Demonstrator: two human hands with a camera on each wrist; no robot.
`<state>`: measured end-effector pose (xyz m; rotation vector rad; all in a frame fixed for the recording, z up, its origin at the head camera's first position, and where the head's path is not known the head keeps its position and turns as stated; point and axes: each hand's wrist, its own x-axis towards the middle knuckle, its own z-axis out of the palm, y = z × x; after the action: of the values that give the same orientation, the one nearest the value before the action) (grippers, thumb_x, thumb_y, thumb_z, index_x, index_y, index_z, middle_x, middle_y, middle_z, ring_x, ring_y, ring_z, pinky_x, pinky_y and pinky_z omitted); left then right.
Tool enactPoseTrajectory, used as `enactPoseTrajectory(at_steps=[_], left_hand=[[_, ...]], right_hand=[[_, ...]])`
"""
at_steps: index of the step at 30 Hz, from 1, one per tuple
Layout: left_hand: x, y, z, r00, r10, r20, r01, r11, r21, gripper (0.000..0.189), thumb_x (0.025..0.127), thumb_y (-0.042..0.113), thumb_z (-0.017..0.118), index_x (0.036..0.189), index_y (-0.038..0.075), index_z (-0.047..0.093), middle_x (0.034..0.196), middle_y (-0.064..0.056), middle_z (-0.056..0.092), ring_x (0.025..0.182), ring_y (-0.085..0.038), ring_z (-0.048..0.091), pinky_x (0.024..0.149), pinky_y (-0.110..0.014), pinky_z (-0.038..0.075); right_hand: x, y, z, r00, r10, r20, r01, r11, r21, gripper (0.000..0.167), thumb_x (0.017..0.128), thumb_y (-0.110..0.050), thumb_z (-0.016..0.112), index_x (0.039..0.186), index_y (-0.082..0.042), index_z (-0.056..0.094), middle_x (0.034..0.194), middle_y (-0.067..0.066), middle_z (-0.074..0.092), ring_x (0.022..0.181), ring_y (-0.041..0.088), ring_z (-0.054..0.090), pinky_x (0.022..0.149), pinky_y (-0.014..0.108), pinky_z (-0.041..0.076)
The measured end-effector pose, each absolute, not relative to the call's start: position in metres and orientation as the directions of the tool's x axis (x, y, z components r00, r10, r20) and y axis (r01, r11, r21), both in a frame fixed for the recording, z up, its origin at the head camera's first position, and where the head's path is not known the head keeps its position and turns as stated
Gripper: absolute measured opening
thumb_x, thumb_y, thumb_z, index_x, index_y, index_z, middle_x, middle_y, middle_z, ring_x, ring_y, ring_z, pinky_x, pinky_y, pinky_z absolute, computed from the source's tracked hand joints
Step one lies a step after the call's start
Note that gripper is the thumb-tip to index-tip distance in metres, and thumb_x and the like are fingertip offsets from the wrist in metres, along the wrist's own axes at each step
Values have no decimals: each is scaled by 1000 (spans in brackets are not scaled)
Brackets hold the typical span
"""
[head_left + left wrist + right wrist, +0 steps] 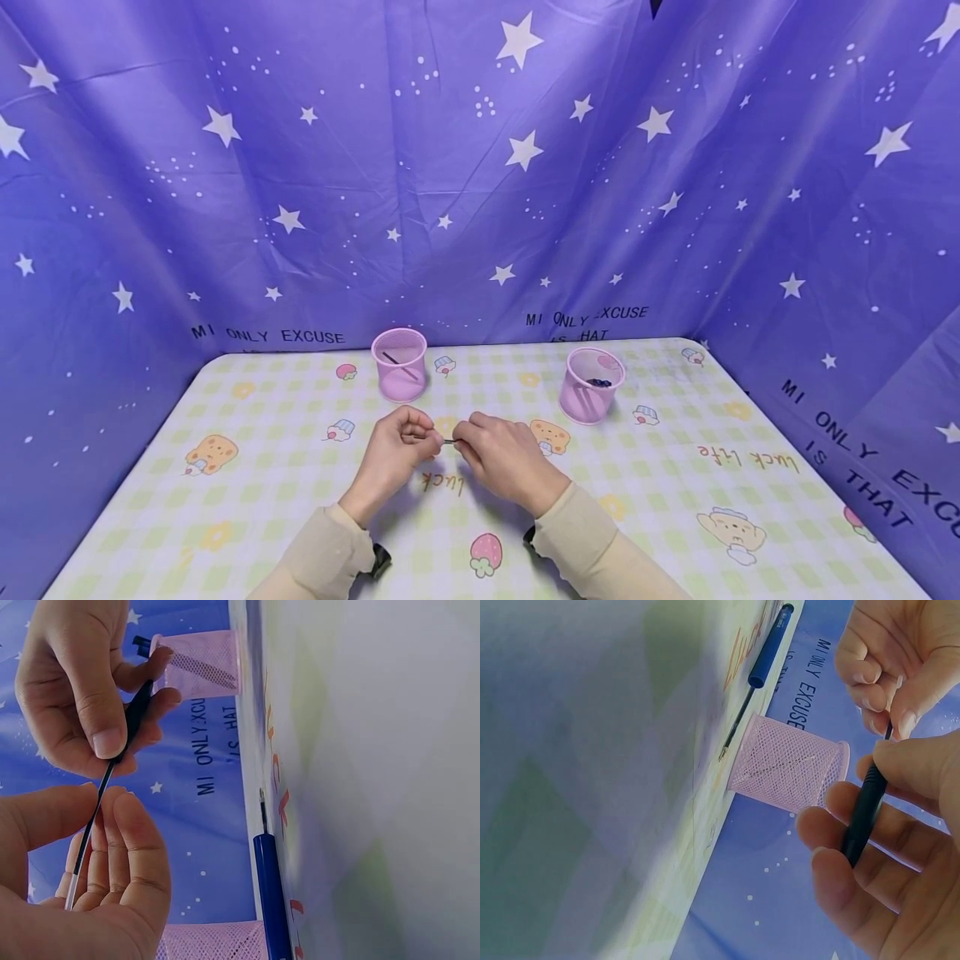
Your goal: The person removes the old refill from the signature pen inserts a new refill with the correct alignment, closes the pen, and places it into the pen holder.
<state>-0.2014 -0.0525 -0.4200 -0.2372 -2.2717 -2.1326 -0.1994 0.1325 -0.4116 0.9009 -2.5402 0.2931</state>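
A thin pen refill (88,836), dark with a clear end, lies between the thumb and fingers of my left hand (397,446), which pinches it. My right hand (510,454) holds a dark, ribbed pen grip section (866,810) between thumb and fingers. The refill runs into the end of this grip section, and the hands nearly meet above the table. Low beside them, a blue pen barrel (271,900) lies on the table with a refill tip sticking out of one end. In the head view the hands hide this barrel.
Beyond my left hand stands a pink mesh cup (400,383) with a dark thin stick inside. Another pink mesh cup (588,404), farther right, holds small dark blue pieces. A checked cloth (285,417) covers the table, and a purple star curtain (465,167) hangs behind it.
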Motion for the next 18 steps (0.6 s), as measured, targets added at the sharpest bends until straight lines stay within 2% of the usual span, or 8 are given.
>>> enactPoseTrajectory(at_steps=[18], left_hand=[[-201,-50,-421,-989,110,101,109,63,992,20,77,-9,70,93,-5,58,80,-13,64,69,-20,63,62,-26,54]], right_hand=[[-199,132,-412,-708,-553,439,-641,764,-72,5,93,-23,59,92,-21,64,74,-10,49,60,8,50,46,26,37]])
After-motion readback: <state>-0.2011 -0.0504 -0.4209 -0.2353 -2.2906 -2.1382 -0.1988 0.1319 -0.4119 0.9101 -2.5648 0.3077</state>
